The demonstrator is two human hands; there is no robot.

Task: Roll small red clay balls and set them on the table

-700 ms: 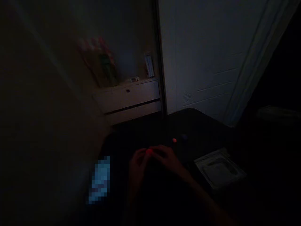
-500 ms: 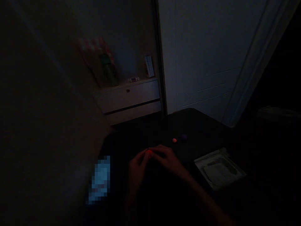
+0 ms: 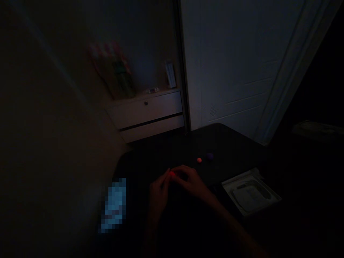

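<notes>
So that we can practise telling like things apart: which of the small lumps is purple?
The purple one is the lump farthest right on the dark table; the others, one pinched between the fingertips, look red or orange-pink.

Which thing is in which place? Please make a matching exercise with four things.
1. Red piece
2. Orange piece
3. Purple piece
4. Pale door

A. Beyond the dark table
B. On the table, right of another piece
C. Between the left hand and right hand
D. On the table, left of another piece

Pairs: 1-C, 2-D, 3-B, 4-A
</notes>
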